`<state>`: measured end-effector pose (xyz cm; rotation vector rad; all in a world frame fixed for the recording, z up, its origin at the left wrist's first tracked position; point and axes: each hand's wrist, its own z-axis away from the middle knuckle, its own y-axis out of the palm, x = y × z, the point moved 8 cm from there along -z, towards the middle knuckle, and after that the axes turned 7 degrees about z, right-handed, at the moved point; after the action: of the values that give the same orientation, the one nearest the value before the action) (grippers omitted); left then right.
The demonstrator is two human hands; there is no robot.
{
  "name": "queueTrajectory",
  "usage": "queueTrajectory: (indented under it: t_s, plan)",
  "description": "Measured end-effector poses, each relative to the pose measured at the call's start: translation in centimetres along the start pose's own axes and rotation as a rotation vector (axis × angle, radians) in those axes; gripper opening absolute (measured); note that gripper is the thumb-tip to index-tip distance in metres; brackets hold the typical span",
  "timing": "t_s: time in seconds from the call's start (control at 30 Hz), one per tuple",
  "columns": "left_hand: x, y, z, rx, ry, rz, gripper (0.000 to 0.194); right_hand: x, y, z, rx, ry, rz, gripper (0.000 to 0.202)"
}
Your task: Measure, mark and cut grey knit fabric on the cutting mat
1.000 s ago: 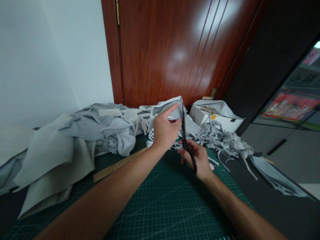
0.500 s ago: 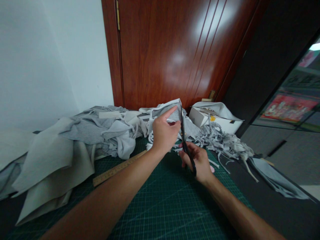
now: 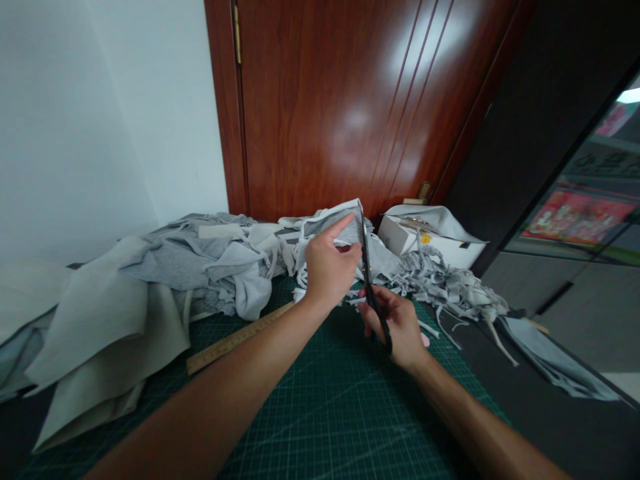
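Observation:
Over the far part of the green cutting mat (image 3: 340, 400), my left hand (image 3: 330, 263) grips a piece of light grey fabric (image 3: 333, 217), its index finger stretched along the cloth. My right hand (image 3: 393, 317) is closed round the handles of black scissors (image 3: 367, 267). Their blades point upward along the fabric's right edge, just right of my left fingers, and look nearly together. Whether cloth lies between the blades I cannot tell. White and grey fabric scraps lie beneath both hands.
A wooden ruler (image 3: 235, 340) lies left of my left forearm. Grey cloth (image 3: 195, 260) and pale stiff sheets (image 3: 100, 300) are heaped on the left. To the right are a white box (image 3: 450, 248) and a tangle of fabric strips (image 3: 450, 283). Behind stands a brown door (image 3: 325, 100).
Almost nothing differs. Both hands, the scissors and the fabric hold the same places, with only a very slight shift of the view.

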<state>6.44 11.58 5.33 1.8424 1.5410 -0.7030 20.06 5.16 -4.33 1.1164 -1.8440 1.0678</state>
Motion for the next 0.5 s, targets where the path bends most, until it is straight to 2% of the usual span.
queueTrajectory:
  t_s: [0.5]
  plan:
    - [0.12,0.29,0.28,0.012,0.002,-0.039,0.054,-0.77,-0.04,-0.19,-0.021,0.011,-0.017,0.032]
